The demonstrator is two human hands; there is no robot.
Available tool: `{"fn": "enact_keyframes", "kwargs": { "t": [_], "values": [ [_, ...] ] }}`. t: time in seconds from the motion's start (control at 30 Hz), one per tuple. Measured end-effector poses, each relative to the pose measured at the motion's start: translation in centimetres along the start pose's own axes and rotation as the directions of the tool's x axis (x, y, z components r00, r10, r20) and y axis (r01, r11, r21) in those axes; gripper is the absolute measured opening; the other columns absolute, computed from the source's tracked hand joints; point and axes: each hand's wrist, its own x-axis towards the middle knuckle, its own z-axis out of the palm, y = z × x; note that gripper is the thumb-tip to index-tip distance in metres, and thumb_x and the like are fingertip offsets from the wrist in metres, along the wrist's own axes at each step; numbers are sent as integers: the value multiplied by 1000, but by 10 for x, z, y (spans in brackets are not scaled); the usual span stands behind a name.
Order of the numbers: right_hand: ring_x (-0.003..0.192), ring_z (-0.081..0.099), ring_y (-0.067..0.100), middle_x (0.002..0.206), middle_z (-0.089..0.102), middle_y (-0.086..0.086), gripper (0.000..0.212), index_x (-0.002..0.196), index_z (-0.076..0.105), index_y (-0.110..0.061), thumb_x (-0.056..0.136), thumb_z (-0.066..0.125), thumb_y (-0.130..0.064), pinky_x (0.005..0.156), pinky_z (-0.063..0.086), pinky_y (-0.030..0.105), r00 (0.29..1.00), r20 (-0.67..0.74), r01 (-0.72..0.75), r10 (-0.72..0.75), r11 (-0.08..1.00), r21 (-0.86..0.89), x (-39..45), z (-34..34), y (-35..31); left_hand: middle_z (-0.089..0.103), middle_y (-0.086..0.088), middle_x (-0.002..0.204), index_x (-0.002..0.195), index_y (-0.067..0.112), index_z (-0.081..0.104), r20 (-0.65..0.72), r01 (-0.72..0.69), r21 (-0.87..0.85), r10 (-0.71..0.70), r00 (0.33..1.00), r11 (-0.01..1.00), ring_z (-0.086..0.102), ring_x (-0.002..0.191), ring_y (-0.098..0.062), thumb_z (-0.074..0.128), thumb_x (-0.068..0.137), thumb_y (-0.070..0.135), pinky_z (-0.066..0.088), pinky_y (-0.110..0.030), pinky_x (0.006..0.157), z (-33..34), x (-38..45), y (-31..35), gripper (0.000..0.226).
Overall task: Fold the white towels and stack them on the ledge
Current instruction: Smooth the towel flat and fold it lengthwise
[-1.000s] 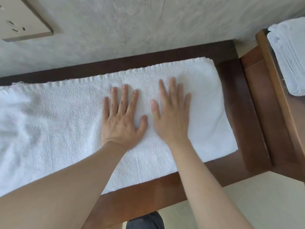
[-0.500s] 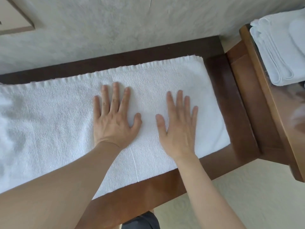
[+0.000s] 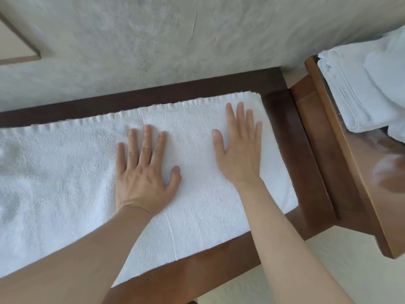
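- White towel lies flat along the dark wood surface, running off frame left.
- My left hand is flat on it, palm down, fingers straight & spread, gripping nothing.
- My right hand likewise flat, near the towel's right end, well apart from the left.
- Folded towels are stacked on the ledge at right.

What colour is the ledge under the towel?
Dark reddish-brown polished wood ledge, seen best in the head view.
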Motion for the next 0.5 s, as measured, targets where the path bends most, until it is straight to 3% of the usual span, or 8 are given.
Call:
{"fn": "enact_keyframes", "kwargs": {
  "t": [0.07, 0.1, 0.2, 0.27, 0.3, 0.33, 0.4, 0.5],
  "values": [
    [156, -1, 23, 170, 2, 3, 62, 162, 10, -29, 106, 20, -53, 126, -2, 45, 985, 62, 160, -158, 987, -15, 23, 5, -6, -5, -5, 169, 162, 26, 1, 6, -7, 7, 7, 1000, 1000, -14, 154, -29, 24, 95, 61, -1, -52, 124, 0, 0, 0, 79],
    [156, -3, 22, 170, 1, 2, 61, 162, 10, -30, 106, 20, -53, 126, -2, 46, 986, 75, 151, -148, 988, -37, 34, 5, 0, -5, -5, 169, 162, 26, 1, 3, -10, 9, 10, 1000, 1000, -14, 154, -29, 23, 95, 61, -1, -52, 124, 0, 0, 0, 79],
    [156, -3, 24, 170, 1, 3, 63, 162, 6, -28, 105, 15, -55, 126, -1, 50, 987, 58, -148, 150, 988, -38, 56, -3, 38, -5, -5, 169, 161, 26, 0, 1, -15, 14, 15, 1000, 1000, -13, 154, -29, 23, 95, 61, 0, -53, 124, 1, 0, 0, 78],
    [156, -1, 29, 170, 2, 7, 69, 162, 6, -20, 105, 14, -57, 124, 0, 56, 920, 66, -387, 387, 922, -9, 58, -12, 52, -5, -5, 169, 161, 25, 0, -2, -14, 9, 14, 1000, 1000, -13, 154, -29, 23, 95, 60, 0, -53, 124, 1, 0, -1, 78],
    [156, -1, 30, 170, 2, 9, 71, 162, 6, -15, 105, 15, -57, 123, 0, 57, 903, 46, -427, 427, 904, -14, 55, -14, 49, -4, -5, 169, 162, 25, 0, -4, -11, 10, 11, 1000, 1000, -13, 154, -29, 23, 95, 60, 1, -53, 124, 1, 0, 0, 78],
    [156, -2, 30, 170, 1, 9, 72, 162, 5, -13, 105, 15, -56, 123, -1, 57, 917, 6, -397, 398, 917, -25, 47, -13, 40, -4, -6, 169, 162, 25, 1, -5, -11, 13, 11, 1000, 1000, -12, 154, -29, 23, 95, 60, 2, -53, 124, 1, 0, 0, 78],
    [156, -2, 29, 169, 0, 9, 71, 162, 5, -14, 106, 16, -55, 124, -3, 54, 981, -53, -189, 188, 982, -16, 20, -6, 4, -3, -6, 169, 162, 25, 1, -8, -10, 16, 10, 1000, 1000, -11, 154, -29, 23, 96, 60, 2, -53, 124, 1, 0, 0, 78],
    [156, -3, 26, 170, 0, 7, 66, 162, 8, -23, 105, 17, -56, 126, -1, 51, 989, 41, 142, -142, 990, 2, -30, 15, -38, -3, -4, 169, 162, 26, 3, -13, 0, 0, 0, 1000, 1000, -13, 155, -27, 24, 95, 61, 0, -51, 125, 1, -1, 0, 78]
  ]
}}
